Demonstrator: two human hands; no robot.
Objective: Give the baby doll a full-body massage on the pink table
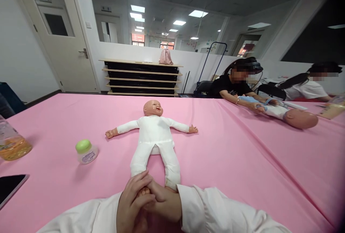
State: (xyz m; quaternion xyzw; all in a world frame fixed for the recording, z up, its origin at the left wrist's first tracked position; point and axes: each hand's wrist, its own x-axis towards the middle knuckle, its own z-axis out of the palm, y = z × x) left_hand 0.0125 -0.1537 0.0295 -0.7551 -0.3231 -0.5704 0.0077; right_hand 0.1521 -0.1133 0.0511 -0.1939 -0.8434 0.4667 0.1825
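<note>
A baby doll with a white cloth body lies on its back on the pink-covered table, arms spread and legs toward me. Both my hands meet around the doll's foot on the left side of the view. My left hand wraps it from the left, fingers over the top. From the right, my right hand closes on the same foot, partly covered by the left fingers. Toes peep out between the hands; the rest of that foot is hidden. The doll's other leg lies just beyond my right wrist.
To the left stand a green-lidded jar and a bottle of orange liquid, with a phone nearer me. Across the table on the right, a person handles another doll; a second person sits farther right.
</note>
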